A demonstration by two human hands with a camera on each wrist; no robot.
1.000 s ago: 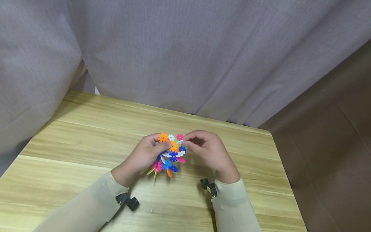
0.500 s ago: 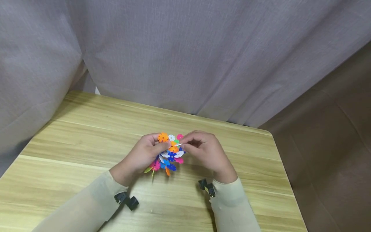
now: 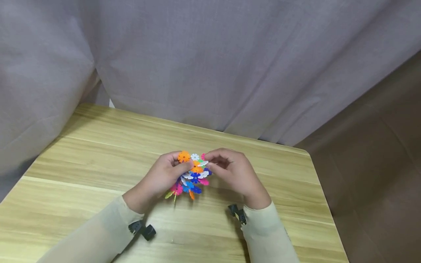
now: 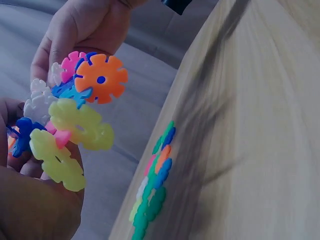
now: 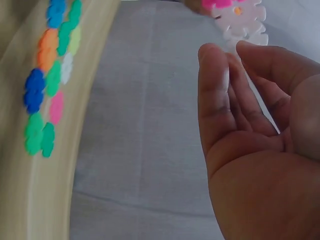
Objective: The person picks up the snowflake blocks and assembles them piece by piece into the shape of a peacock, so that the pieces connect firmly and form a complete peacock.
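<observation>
While both hands meet above the middle of a wooden table (image 3: 98, 146), a person works on a cluster of colourful snowflake discs (image 3: 192, 175). Gripping the cluster's left side, the left hand (image 3: 161, 177) has its fingers curled round the discs, an orange disc (image 3: 184, 156) showing at the top. From the cluster's right, the right hand (image 3: 235, 171) pinches a white disc (image 3: 203, 163) at the upper edge between thumb and fingertips. Pale sleeves (image 3: 98, 233) cover both forearms; a grey curtain (image 3: 210, 62) hangs beyond the table.

snowflake discs (image 3: 192, 175): glossy plastic | table (image 3: 98, 153): smooth wood | curtain (image 3: 210, 62): matt cloth
</observation>
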